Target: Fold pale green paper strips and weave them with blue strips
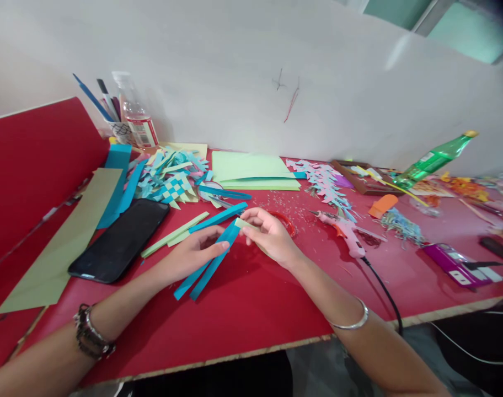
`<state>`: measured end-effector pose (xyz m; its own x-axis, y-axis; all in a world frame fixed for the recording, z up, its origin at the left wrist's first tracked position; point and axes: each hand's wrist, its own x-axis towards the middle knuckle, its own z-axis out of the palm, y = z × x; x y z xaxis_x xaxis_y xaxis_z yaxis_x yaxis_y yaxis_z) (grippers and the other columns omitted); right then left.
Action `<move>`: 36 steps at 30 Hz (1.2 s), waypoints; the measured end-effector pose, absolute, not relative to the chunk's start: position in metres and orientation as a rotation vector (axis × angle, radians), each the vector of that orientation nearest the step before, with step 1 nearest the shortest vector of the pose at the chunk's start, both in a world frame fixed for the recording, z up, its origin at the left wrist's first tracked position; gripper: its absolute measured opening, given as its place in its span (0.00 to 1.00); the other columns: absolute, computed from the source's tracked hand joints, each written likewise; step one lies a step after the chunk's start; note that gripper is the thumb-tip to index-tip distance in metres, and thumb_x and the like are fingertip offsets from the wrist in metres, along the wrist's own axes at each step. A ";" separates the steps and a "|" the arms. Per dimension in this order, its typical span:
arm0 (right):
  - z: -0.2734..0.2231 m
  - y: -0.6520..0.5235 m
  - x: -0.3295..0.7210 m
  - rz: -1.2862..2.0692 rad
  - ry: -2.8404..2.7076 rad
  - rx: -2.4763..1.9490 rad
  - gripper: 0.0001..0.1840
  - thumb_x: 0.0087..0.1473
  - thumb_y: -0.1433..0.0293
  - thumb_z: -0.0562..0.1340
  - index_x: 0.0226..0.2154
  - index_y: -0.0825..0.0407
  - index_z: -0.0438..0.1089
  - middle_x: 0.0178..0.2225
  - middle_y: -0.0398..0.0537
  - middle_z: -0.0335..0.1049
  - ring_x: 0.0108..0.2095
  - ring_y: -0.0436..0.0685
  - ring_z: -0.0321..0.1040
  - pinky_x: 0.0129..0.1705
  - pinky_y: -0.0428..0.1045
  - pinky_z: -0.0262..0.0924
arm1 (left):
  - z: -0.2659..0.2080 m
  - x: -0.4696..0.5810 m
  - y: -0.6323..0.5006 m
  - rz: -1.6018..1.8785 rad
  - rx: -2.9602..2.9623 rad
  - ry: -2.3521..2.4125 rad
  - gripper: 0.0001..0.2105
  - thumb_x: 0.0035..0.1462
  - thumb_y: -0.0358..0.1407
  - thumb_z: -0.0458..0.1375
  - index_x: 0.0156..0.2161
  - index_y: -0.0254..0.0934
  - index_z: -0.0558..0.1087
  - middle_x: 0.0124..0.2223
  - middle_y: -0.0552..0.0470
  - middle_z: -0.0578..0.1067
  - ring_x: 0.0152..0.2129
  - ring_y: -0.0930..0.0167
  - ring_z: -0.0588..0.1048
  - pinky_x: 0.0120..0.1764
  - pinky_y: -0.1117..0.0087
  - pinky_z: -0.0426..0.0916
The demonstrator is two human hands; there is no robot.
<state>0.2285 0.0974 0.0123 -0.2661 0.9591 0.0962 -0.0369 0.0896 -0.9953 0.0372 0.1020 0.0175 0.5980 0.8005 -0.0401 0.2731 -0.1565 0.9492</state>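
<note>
My left hand (pixel 204 248) is closed on blue paper strips (pixel 209 270), whose two loose ends hang down toward the front of the table. At the upper end of these strips, my right hand (pixel 270 234) pinches a pale green paper strip (pixel 244 224) that meets the blue ones. More pale green strips (pixel 175 234) lie just left of my left hand, and another blue strip (pixel 218 216) rests behind it. A black phone (pixel 121 240) is farther left. Beyond the hands is a heap of woven and cut paper pieces (pixel 172 176).
A pink glue gun (pixel 344 231) with a black cord lies to the right. Green paper sheets (pixel 251 165) are stacked by the wall. A clear bottle (pixel 138 113) stands at back left; a green bottle (pixel 435 160) leans at right near a purple power strip (pixel 456 264). The red table (pixel 251 325) ends at its front edge.
</note>
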 end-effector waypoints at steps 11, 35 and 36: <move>0.015 0.083 0.217 1.194 -1.803 -0.959 0.09 0.51 0.70 0.57 0.38 0.50 0.61 0.29 0.41 0.62 0.31 0.47 0.62 0.32 0.44 0.57 | 0.018 0.038 0.104 0.790 1.953 0.994 0.11 0.52 0.42 0.53 0.33 0.35 0.70 0.33 0.51 0.73 0.31 0.70 0.70 0.34 0.73 0.63; 0.009 0.090 0.221 0.814 -1.912 -1.066 0.07 0.50 0.73 0.55 0.35 0.51 0.63 0.33 0.43 0.65 0.35 0.49 0.63 0.37 0.46 0.58 | 0.017 0.038 0.101 0.851 1.959 1.037 0.09 0.52 0.39 0.52 0.30 0.35 0.68 0.24 0.57 0.68 0.22 0.75 0.66 0.26 0.76 0.60; 0.009 0.091 0.222 0.736 -1.909 -1.087 0.06 0.50 0.73 0.55 0.34 0.51 0.63 0.33 0.43 0.65 0.35 0.50 0.63 0.38 0.46 0.58 | 0.016 0.038 0.101 0.877 1.952 1.041 0.08 0.52 0.39 0.52 0.29 0.35 0.66 0.23 0.58 0.66 0.21 0.76 0.65 0.25 0.76 0.59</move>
<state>0.2216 0.0909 0.0093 -0.3096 0.8821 0.3551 0.4156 0.4614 -0.7839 0.0378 0.1010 0.0162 0.4359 0.8730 0.2189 0.3640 -0.3934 0.8442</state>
